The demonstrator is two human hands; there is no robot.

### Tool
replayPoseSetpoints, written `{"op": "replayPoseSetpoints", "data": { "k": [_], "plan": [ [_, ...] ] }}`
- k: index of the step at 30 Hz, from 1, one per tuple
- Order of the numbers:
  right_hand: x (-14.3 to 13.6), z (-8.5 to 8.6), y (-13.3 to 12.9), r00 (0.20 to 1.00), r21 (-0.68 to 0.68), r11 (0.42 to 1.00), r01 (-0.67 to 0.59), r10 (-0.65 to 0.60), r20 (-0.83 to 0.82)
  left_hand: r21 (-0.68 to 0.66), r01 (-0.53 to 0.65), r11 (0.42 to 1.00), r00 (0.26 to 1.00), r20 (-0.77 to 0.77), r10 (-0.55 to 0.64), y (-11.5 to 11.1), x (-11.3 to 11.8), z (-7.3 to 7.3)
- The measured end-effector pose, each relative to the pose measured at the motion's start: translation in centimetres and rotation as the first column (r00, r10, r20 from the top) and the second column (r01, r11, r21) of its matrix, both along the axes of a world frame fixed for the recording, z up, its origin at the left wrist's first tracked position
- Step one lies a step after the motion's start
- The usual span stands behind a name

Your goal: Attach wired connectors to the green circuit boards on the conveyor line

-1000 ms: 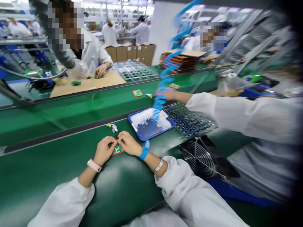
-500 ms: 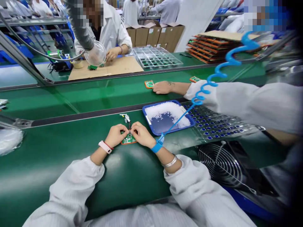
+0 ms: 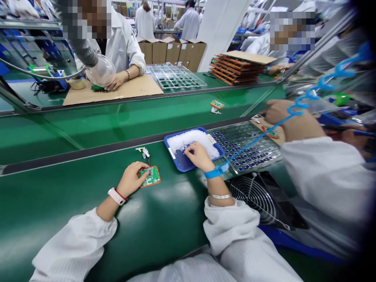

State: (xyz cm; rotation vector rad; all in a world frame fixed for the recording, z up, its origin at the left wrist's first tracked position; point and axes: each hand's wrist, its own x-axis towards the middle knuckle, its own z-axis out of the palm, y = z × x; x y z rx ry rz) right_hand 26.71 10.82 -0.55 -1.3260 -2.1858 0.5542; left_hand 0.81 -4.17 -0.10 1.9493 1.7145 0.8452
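Note:
My left hand (image 3: 132,178) grips the left side of a green circuit board (image 3: 153,177) with an orange edge, which lies flat on the green bench. Wires run from the board's top to a small white and grey part (image 3: 144,152) behind it. My right hand (image 3: 199,155) is over the front part of a blue tray (image 3: 183,169) with its thumb and fingers pinched together. Whatever they hold, if anything, is too small to make out. Small white pieces (image 3: 188,138) are heaped toward the back of the tray.
A clear sheet with rows of dark blue squares (image 3: 235,150) lies right of the tray, behind a fan (image 3: 255,196). The blue coiled cord (image 3: 264,133) runs from my right wrist. A co-worker's arm (image 3: 302,125) reaches in at right. Another board (image 3: 217,104) sits beyond the rail.
My right hand has left the circuit board and moved right, over the blue tray. My left hand remains at the board. The co-worker's hand has drawn back to the right, and the view has shifted.

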Motion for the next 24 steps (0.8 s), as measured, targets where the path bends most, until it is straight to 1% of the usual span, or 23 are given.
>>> {"op": "replayPoseSetpoints", "data": {
  "k": [6,9,11,13,15,17,19,21,24],
  "plan": [
    [-0.6,-0.2,-0.5,0.996,-0.020,1.000,0.000,0.002,0.085,-0.001,0.007,1.000,1.000,-0.014,-0.007,0.1,0.1,-0.1],
    [-0.2,-0.4,-0.3,0.993,-0.001,1.000,-0.028,0.028,0.115,0.003,0.000,1.000,1.000,-0.001,0.000,0.2,0.0,-0.2],
    [-0.4,-0.3,-0.5,0.993,0.024,0.999,-0.047,0.044,0.111,0.003,-0.014,1.000,0.999,0.034,0.014,0.2,0.0,-0.2],
    [-1.4,0.2,-1.4,0.996,0.073,0.994,-0.081,0.079,0.037,0.006,-0.036,0.999,0.995,0.095,0.036,0.2,0.0,-0.1],
    [-3.3,0.8,-3.1,0.979,0.113,0.979,-0.167,0.178,-0.097,0.023,-0.064,0.998,0.985,0.164,0.059,0.2,0.1,0.0],
    [-5.6,1.2,-5.3,0.923,0.106,0.948,-0.300,0.317,-0.220,0.046,-0.077,0.996,0.972,0.224,0.065,0.1,0.3,0.1],
    [-7.7,1.1,-7.3,0.868,0.069,0.914,-0.400,0.402,-0.290,0.058,-0.069,0.996,0.964,0.261,0.051,0.1,0.4,0.1],
    [-8.9,0.7,-8.5,0.841,0.033,0.896,-0.444,0.429,-0.329,0.054,-0.057,0.997,0.961,0.273,0.040,0.1,0.5,0.0],
    [-9.4,-0.1,-8.8,0.832,-0.004,0.890,-0.457,0.425,-0.357,0.036,-0.058,0.998,0.965,0.257,0.047,0.1,0.5,-0.2]
  ]
}}
